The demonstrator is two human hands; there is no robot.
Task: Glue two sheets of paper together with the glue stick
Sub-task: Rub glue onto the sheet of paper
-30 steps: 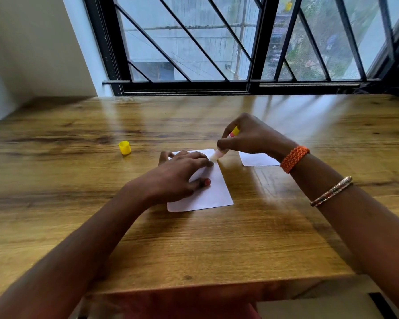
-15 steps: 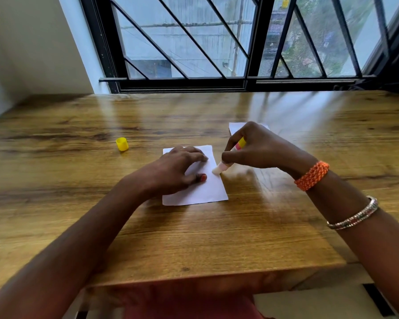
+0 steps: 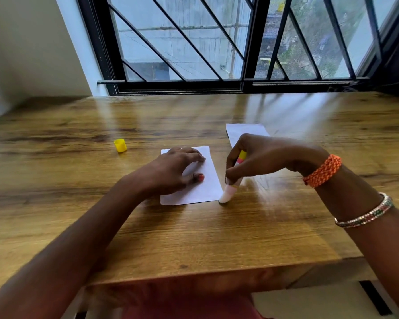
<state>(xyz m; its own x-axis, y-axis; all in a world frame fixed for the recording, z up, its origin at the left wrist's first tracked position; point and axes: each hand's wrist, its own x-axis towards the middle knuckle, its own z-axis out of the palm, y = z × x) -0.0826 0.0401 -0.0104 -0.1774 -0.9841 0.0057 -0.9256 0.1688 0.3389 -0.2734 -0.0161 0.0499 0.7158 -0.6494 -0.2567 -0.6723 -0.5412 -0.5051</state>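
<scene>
A small white sheet of paper lies flat on the wooden table. My left hand presses down on it with fingers spread. My right hand grips the glue stick, tilted, its white tip touching the sheet's near right corner. A second white sheet lies farther back, partly hidden behind my right hand. The yellow cap of the glue stick stands on the table to the left, apart from both hands.
A barred black window frame runs along the table's far edge. The near table edge is close below the sheet. A white wall stands at the left.
My right hand has drawn the glue stick down the sheet's right edge, from the far corner to the near corner. My left hand has kept pressing on the sheet.
</scene>
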